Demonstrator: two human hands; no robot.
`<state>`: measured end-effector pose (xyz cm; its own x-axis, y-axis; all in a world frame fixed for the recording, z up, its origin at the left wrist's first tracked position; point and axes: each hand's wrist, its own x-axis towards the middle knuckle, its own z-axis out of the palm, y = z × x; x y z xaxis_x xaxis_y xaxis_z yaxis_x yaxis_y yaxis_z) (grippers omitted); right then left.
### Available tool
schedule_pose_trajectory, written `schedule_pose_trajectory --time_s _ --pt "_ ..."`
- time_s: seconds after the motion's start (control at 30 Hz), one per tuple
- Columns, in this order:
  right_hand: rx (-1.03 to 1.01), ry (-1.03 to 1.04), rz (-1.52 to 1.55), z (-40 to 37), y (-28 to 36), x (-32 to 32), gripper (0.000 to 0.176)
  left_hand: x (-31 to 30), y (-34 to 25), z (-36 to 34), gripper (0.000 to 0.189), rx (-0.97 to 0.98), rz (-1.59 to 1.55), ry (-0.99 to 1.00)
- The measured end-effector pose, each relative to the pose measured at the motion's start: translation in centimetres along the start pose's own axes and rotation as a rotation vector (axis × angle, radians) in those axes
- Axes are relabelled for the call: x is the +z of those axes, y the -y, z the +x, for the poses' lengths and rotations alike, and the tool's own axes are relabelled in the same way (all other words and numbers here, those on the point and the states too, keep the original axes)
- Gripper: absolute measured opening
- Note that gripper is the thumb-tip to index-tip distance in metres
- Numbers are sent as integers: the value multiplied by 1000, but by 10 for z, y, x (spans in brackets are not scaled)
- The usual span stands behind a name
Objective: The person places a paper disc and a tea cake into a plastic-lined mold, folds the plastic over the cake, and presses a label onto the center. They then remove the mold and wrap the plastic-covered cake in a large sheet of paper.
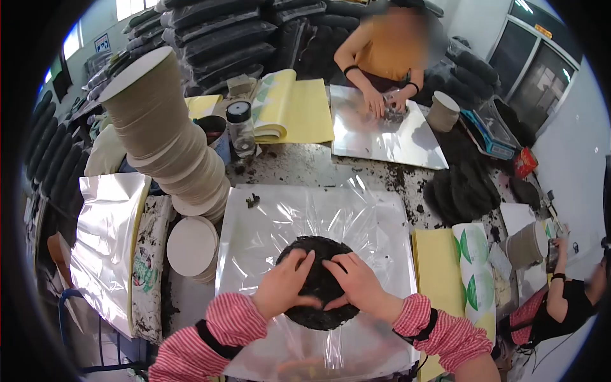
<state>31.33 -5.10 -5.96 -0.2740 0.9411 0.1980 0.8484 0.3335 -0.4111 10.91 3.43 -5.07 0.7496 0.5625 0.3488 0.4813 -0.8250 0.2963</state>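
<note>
**Striped sleeves (223,325), two flat hands, one crumbly-looking cake**

Sleeves sit right at the bottom edge. Above them the left hand (283,286) and right hand (356,283) lie flat on a dark round cake (315,251), fingers spread, pressing and not gripping. The cake sits in the middle of the clear film (286,213). My worry: that film looks slick and wrinkly, so an uneven push could skid the cake or break its rim.

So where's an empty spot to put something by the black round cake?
Bare film lies above the dark cake and on its right, up to the yellow sheets. The left is crowded with paper disc stacks.
</note>
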Motion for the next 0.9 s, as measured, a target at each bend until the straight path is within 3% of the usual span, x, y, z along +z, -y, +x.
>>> schedule_pose_trajectory --time_s 0.07,0.1,0.13,0.17,0.2,0.23,0.3,0.4,0.43,0.47,0.53,0.57,0.6,0.63,0.67,0.73,0.83,0.87,0.9 --pt "27 36 -3 4 6 0 101 0 0 2 111 -61 -123 462" --pt "43 56 -74 8 8 0 105 3 -4 7 130 -50 -41 496" --pt "61 75 -145 11 11 3 108 8 -4 7 130 -48 -39 503" --pt "61 55 -229 12 9 11 84 16 -4 6 128 -16 39 486" --pt "74 51 -222 14 9 20 84 25 -4 6 125 18 115 469" --pt "111 41 -317 16 10 30 68 32 -4 9 125 26 113 478" --pt "151 2 -464 20 12 52 39 38 -3 13 118 -39 135 615" --pt "116 -53 -449 17 8 56 40 34 -6 12 113 -45 132 588" --pt "99 -73 -481 15 5 57 26 32 2 7 90 -45 21 530" --pt "101 -93 -491 12 2 49 26 25 7 -1 90 -32 35 519" --pt "-103 -95 -18 1 2 28 19 5 9 -16 55 287 -70 293" --pt "-87 -47 60 1 5 19 21 -4 3 -21 55 289 -69 295" --pt "-83 -42 65 -1 7 14 21 -14 -6 -27 42 322 -106 328" --pt "-123 137 -34 -5 8 10 24 -17 -14 -33 32 354 -147 363" --pt "-167 314 -136 -8 8 9 28 -9 -17 -38 32 350 -154 365" --pt "-161 265 -197 -9 7 16 39 11 -21 -36 31 130 24 509" --pt "-27 450 -260 -2 12 12 36 17 -22 -29 33 89 76 624" --pt "-40 442 -267 -5 10 15 36 12 -15 -25 33 82 88 612" --pt "-52 246 -144 -9 8 20 34 3 -5 -20 32 59 -180 598"
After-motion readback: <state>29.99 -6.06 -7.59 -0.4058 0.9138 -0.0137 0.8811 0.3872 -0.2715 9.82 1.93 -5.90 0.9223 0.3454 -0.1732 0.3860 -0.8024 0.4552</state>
